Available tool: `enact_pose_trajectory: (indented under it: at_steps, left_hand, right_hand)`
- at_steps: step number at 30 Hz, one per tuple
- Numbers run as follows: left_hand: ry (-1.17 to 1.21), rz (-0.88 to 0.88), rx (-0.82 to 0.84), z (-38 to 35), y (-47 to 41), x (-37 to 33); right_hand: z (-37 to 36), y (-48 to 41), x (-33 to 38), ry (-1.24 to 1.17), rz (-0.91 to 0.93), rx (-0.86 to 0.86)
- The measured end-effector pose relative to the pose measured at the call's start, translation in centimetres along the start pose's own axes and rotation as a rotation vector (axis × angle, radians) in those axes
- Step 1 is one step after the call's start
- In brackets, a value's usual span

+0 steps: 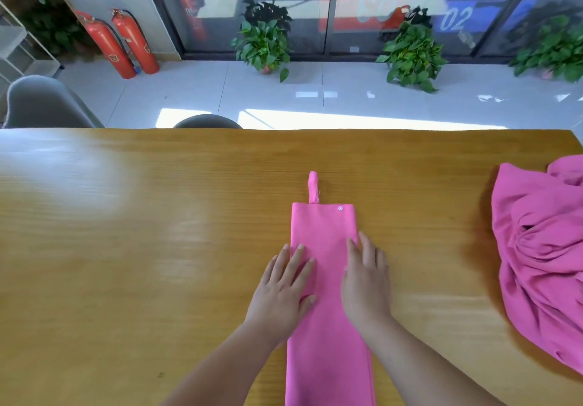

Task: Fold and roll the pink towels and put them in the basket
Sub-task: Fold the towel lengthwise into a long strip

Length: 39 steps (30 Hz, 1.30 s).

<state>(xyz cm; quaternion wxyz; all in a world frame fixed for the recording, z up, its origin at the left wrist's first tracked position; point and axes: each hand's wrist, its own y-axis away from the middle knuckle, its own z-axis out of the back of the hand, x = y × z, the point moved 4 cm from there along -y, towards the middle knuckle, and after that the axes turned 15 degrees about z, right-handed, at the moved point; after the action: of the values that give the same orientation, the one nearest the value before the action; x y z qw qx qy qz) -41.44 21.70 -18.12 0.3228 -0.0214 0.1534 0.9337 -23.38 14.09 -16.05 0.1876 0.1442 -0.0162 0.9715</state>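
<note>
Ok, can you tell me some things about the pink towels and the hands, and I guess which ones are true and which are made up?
1. Both hands lie flat on the folded towel. True: the left hand and the right hand press on it with open fingers.
2. The folded towel is already rolled up. False: it lies flat in a long strip.
3. A small loop sticks out of the strip's far end. True.
4. The crumpled towel lies on the left of the table. False: it is at the right edge.
5. The basket stands beside the hands. False: no basket is in view.
</note>
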Motion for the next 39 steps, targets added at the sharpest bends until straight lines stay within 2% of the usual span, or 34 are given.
enact_pose_trajectory:
  at_steps: [3, 6, 10, 19, 21, 24, 27, 30, 33, 36, 39]
  left_hand:
    - [0.016, -0.024, -0.015, 0.2, -0.9, -0.3]
    - [-0.034, -0.056, 0.011, 0.5, -2.2, 0.3]
    - [-0.042, -0.053, 0.004, 1.5, -4.5, 0.9]
    - [0.002, 0.040, -0.057, 2.7, -10.9, 2.7]
    - [0.072, 0.127, -0.092, 3.7, -11.6, 3.1]
    - [0.166, 0.277, -0.114, 5.2, -12.6, 3.3]
    - [0.336, 0.381, -0.044, 6.0, -13.9, 2.7]
    - [0.466, 0.502, 0.059, 6.2, -15.2, 2.5]
    - [0.555, 0.585, 0.161, 6.6, -15.8, 2.6]
    - [0.560, 0.590, 0.224, 7.2, -16.1, 2.8]
    - [0.689, 0.591, 0.255, 8.0, -15.8, 3.0]
  right_hand:
    - [-1.6, 0.1, 1.1, 0.111, 0.281, 0.144]
    - [-1.9, -0.7, -0.2, 0.161, 0.410, 0.263]
    - [-0.9, -3.1, -1.8, 0.178, 0.478, 0.278]
    - [-0.2, -7.4, -3.7, 0.228, 0.468, 0.197]
    - [0.4, -8.0, -4.2, 0.192, 0.370, 0.122]
    - [1.3, -9.2, -4.6, 0.029, 0.121, -0.009]
    - [1.6, -11.0, -3.9, -0.199, -0.097, 0.024]
    - [1.8, -12.6, -3.7, -0.281, -0.252, 0.088]
    - [1.9, -13.1, -4.4, -0.307, -0.343, 0.156]
    - [2.1, -13.4, -4.8, -0.355, -0.374, 0.227]
    - [3.2, -13.5, -4.6, -0.394, -0.320, 0.162]
